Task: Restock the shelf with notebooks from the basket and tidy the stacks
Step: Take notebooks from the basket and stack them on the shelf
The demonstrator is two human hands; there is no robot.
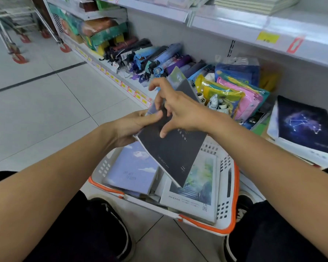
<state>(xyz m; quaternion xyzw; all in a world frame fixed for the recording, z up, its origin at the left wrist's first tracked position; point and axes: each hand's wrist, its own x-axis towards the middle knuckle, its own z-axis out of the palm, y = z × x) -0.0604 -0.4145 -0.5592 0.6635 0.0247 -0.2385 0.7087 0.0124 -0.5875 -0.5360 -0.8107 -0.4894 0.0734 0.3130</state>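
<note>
Above the white basket (228,188), the left hand (129,127) grips a small stack of notebooks (170,148) from beneath; the right hand's (180,110) fingers (164,129) rest spread, released, on its dark cover.

Both hands hold a small stack of notebooks (173,148) above the basket (228,222) — the left hand (133,125) grips its edge, the right hand (180,110) rests fingers on the dark cover. More notebooks lie in the basket; a constellation notebook (307,127) sits on the shelf (284,84).
</note>
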